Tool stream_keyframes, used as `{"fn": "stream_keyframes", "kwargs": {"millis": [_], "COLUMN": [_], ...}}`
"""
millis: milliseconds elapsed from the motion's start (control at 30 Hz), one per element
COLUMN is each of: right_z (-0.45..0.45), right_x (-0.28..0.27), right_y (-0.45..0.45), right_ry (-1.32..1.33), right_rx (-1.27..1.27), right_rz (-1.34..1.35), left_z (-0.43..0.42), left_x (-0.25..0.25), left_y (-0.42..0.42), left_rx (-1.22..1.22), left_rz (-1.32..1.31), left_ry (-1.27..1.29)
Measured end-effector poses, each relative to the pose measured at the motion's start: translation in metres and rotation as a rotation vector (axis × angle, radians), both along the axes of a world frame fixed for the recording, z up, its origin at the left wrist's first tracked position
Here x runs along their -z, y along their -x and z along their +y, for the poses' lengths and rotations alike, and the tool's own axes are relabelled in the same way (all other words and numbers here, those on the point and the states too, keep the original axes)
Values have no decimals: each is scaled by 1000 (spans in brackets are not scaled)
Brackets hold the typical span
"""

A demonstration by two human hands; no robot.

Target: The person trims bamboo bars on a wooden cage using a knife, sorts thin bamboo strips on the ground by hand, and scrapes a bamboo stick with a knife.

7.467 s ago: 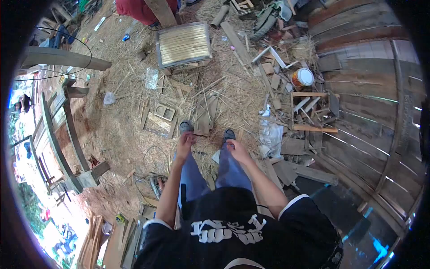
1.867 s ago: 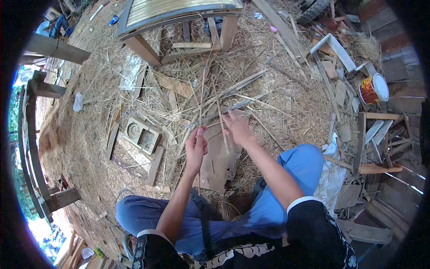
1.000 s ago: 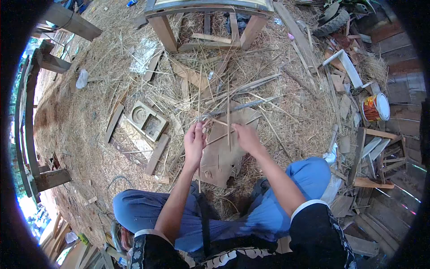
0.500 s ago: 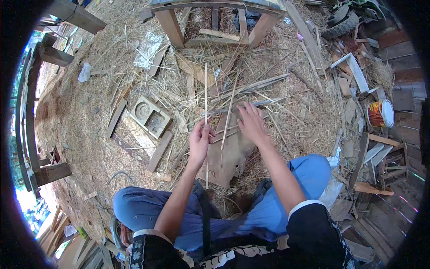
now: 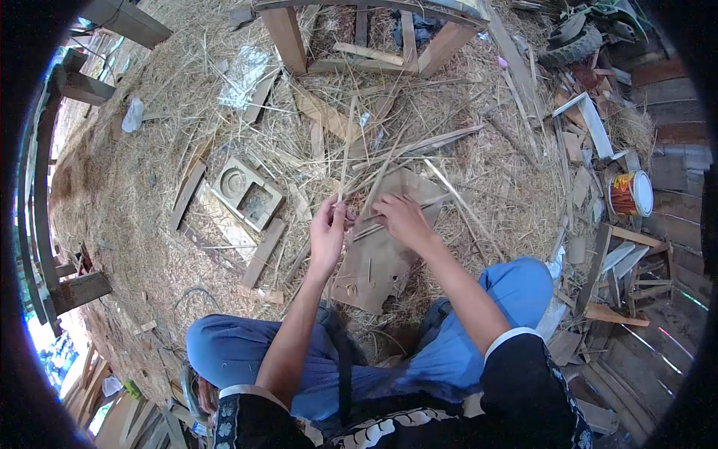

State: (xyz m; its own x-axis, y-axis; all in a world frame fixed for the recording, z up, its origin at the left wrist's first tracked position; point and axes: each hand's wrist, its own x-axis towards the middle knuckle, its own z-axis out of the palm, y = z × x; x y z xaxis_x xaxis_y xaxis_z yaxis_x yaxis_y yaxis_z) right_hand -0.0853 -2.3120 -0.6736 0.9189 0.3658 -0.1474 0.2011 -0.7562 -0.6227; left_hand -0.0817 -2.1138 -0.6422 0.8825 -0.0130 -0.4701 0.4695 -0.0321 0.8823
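Note:
My left hand is closed in a pinch around a thin bamboo-like strip, which points away from me above the fingers. Close by on the right, my right hand has its fingers drawn together at a second thin strip, which slants toward the left hand. The fingers partly hide where they meet it. Under both hands lies a worn brown board with ragged edges. Several more loose strips are scattered around and beyond the hands.
A grey block with two recesses lies to the left among wood offcuts. Ahead stands a wooden frame. A labelled bucket and scrap wood are at right. Straw and shavings cover the ground between my knees and the frame.
My right hand has moved left and closer to me, its spread fingers now drawn together at the second strip. The strip in my left hand has tilted slightly to the right at its far end.

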Motion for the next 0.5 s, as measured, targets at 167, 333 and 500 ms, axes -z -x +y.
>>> {"fn": "stream_keyframes", "kwargs": {"millis": [167, 333, 500], "right_z": [-3, -33, -123], "right_x": [-12, -20, 25], "right_y": [5, 10, 19], "right_ry": [-148, -140, 255], "right_rx": [59, 208, 654], "right_rz": [-27, -70, -319], "left_z": [-9, -21, -37], "left_x": [1, 20, 34], "left_y": [0, 5, 6], "left_rx": [89, 187, 176], "left_rz": [-106, -270, -192], "left_ry": [-222, -330, -284]}}
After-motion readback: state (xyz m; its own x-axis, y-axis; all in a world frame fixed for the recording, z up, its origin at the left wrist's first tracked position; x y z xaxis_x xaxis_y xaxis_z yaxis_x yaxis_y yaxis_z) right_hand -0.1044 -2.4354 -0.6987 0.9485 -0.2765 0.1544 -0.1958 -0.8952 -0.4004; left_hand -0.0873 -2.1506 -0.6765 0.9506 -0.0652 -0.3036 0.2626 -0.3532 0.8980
